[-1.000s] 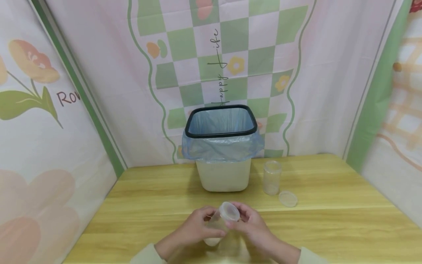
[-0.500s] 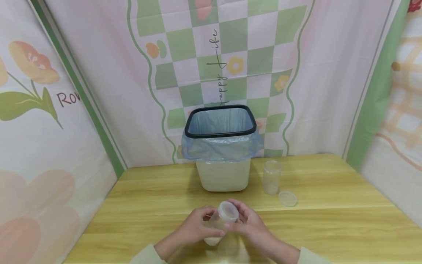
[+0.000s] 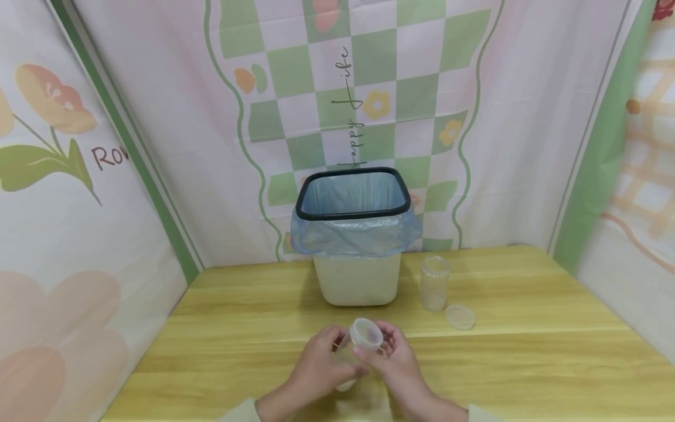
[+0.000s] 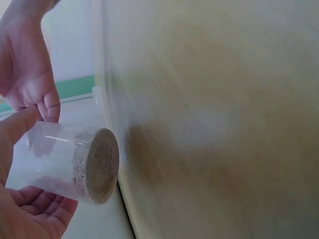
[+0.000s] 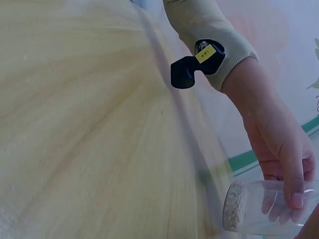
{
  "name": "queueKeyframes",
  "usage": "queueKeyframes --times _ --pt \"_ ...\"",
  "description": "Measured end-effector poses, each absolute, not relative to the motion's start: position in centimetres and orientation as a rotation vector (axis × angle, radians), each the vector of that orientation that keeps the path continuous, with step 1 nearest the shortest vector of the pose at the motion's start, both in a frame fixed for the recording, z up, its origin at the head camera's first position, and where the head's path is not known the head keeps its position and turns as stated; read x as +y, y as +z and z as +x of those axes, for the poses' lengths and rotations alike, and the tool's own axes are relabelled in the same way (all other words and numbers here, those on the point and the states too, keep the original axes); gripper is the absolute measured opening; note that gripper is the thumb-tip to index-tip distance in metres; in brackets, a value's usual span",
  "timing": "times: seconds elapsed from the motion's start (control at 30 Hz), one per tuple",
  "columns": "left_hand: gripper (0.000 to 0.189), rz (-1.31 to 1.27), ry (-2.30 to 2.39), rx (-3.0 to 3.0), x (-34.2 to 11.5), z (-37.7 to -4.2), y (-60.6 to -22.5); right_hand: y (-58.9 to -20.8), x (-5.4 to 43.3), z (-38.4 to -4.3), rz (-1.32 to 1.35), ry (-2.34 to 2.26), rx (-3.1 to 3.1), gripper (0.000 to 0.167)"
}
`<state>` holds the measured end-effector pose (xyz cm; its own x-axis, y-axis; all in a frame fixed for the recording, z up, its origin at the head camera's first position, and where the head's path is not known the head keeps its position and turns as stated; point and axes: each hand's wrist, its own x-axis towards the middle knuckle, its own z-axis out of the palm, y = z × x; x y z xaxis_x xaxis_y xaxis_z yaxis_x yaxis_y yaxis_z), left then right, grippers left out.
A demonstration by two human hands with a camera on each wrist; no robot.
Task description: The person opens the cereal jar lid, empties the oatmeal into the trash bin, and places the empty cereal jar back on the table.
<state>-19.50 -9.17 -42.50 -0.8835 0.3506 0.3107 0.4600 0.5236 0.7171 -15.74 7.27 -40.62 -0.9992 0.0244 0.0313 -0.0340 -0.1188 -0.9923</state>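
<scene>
A clear plastic jar [image 4: 60, 157] is held tilted between both hands above the table, its lidded end up. A layer of greyish-brown flaky material [image 4: 102, 167] lies at its bottom. My left hand [image 3: 323, 364] grips the jar's body, thumb on the near side. With thumb and fingers my right hand [image 3: 399, 366] holds the upper end, at the translucent lid [image 3: 367, 333]. Whether the lid is loose or tight cannot be told. In the right wrist view the jar's lidded end is cut off, while the left hand [image 5: 284, 154] shows around its body.
Beyond the hands stands a white bin [image 3: 360, 281] with a black rim and a blue bag liner [image 3: 355, 237]. Right of it are a second clear jar [image 3: 435, 284], upright and without a lid, and a flat round lid [image 3: 460, 317] on the wooden table [image 3: 237, 328].
The left hand has shifted slightly right along the jar, closer to the right hand. My right thumb has moved up and left across the jar just below the lid.
</scene>
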Motion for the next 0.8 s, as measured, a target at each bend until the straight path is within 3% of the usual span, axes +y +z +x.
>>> queueKeyframes --times 0.6,0.8 --pt "0.051 -0.764 -1.222 -2.606 -9.13 -19.19 -42.95 -41.00 6.98 -15.83 -0.083 2.344 -2.081 0.064" --pt "0.047 -0.814 -1.369 -2.575 -9.60 -19.73 -42.94 -41.44 7.76 -16.54 0.048 2.343 -2.093 0.060"
